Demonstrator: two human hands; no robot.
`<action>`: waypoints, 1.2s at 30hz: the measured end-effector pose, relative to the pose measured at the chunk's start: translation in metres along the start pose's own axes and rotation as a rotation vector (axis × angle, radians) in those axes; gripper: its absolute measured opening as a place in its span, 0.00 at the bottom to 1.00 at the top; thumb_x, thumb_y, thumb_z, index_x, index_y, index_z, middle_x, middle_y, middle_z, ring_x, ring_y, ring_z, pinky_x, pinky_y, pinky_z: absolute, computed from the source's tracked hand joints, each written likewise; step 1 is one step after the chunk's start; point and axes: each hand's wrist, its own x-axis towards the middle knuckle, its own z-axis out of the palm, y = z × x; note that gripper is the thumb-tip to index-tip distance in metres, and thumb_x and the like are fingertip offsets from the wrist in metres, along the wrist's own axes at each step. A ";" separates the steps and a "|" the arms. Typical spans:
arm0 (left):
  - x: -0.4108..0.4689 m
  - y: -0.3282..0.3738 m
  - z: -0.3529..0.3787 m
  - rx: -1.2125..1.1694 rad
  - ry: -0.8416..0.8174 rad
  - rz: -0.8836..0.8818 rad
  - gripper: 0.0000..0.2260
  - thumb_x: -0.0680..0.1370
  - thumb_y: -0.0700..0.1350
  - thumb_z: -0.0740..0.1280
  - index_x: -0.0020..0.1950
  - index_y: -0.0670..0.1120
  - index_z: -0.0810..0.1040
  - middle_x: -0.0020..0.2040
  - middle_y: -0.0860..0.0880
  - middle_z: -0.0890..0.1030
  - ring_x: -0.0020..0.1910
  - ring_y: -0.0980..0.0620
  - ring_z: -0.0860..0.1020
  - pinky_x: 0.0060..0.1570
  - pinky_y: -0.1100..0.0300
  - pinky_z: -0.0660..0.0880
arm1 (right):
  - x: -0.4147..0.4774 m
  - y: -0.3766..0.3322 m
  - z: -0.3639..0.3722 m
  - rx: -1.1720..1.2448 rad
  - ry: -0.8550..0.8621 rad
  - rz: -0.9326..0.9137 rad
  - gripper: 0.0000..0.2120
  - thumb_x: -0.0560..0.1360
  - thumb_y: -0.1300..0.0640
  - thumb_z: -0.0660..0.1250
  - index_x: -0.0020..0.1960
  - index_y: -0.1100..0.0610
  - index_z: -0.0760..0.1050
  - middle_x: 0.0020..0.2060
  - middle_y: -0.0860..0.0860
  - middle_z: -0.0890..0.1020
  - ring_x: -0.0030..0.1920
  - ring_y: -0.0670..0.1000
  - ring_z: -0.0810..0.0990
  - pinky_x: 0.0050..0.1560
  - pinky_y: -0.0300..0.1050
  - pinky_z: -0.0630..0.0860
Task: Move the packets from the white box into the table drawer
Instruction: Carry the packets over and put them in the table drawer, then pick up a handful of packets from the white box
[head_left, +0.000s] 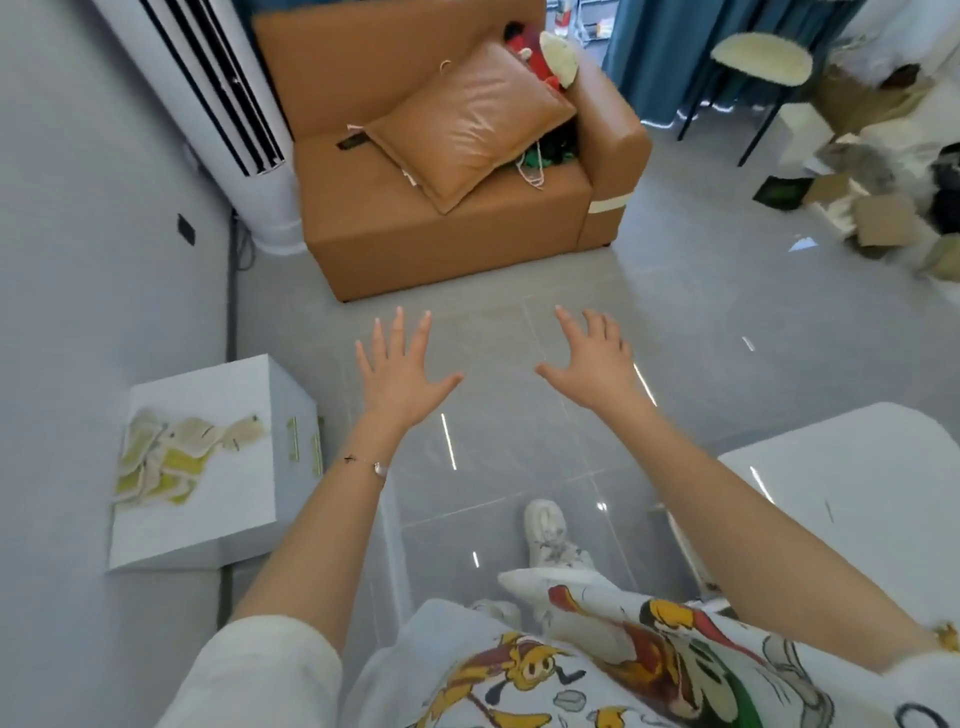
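A: Left hand (400, 374), fingers?
B: Spread wide apart, palm down, holding nothing, out over the grey floor (519, 431).
A: Right hand (592, 364)?
B: Same. Fingers splayed, nothing held or touched, level with the left, well apart from it.
A: Packets (171, 457)?
B: Loose heap of cream and yellow-green flat packets, overlapping, blurred. They lie on the white top of the white box (208, 525) at lower left by the wall; whether that top is open, cannot tell.
A: Worktop (857, 467)?
B: White, glossy, at lower right beside the right forearm.
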 end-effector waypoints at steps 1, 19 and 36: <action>0.006 -0.011 -0.002 -0.006 0.004 -0.032 0.39 0.75 0.67 0.60 0.78 0.58 0.44 0.79 0.49 0.40 0.77 0.43 0.39 0.73 0.41 0.38 | 0.014 -0.011 0.003 -0.011 -0.014 -0.024 0.40 0.73 0.38 0.64 0.78 0.45 0.48 0.77 0.56 0.54 0.77 0.59 0.49 0.72 0.58 0.54; 0.104 -0.156 -0.012 -0.168 0.107 -0.717 0.39 0.75 0.67 0.60 0.79 0.56 0.45 0.79 0.49 0.41 0.77 0.43 0.39 0.73 0.41 0.38 | 0.251 -0.210 0.033 -0.199 -0.217 -0.619 0.39 0.74 0.38 0.64 0.78 0.45 0.48 0.77 0.55 0.52 0.77 0.59 0.49 0.72 0.56 0.55; 0.070 -0.340 0.005 -0.259 0.094 -1.270 0.40 0.75 0.68 0.57 0.79 0.54 0.43 0.79 0.47 0.40 0.77 0.42 0.39 0.74 0.41 0.39 | 0.295 -0.486 0.124 -0.291 -0.395 -1.033 0.38 0.73 0.40 0.65 0.77 0.47 0.53 0.76 0.56 0.54 0.76 0.58 0.52 0.71 0.56 0.57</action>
